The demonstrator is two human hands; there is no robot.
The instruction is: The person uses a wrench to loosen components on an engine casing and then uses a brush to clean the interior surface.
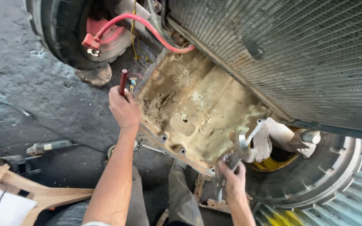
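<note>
Head view: two bare hands grip tools at a rusty metal plate under a vehicle.

Left hand (123,109) is closed around a red-handled tool (123,80) that stands up out of the fist; right hand (232,180) is closed on a metal wrench (248,138) whose head rises above it. Between the hands lies the rusty plate (193,113); beyond it a radiator grille (298,54), a red hose (143,25) and a tyre (59,37). Beside the left forearm, a power tool (49,147) lies on the floor.
</note>
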